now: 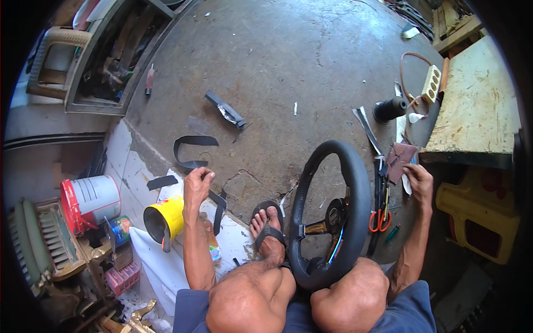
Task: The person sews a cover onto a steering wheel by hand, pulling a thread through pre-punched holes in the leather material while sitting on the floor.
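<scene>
A black steering wheel [356, 188] stands tilted between my knees, its rim towards me and its dark hub [335, 215] with shiny spokes showing. My left hand [198, 187] is held out to the left with thumb and fingers pinched together; whatever is between them is too small to make out. Black strips [217, 213] lie near it. On the right, my right hand [420, 182] has its fingers curled at the lower edge of a reddish-brown sheet [401, 161]. A hold on the sheet, or on something small there, cannot be made out. Neither hand touches the wheel.
Orange-handled scissors [380, 221] and a green lighter-like object [392, 233] lie right of the wheel. Beyond are a black thread spool [390, 110] and a power strip [431, 84]. At left stand a yellow can [176, 213] and a white-and-red bucket [100, 197]. A wooden board [477, 105] borders the right.
</scene>
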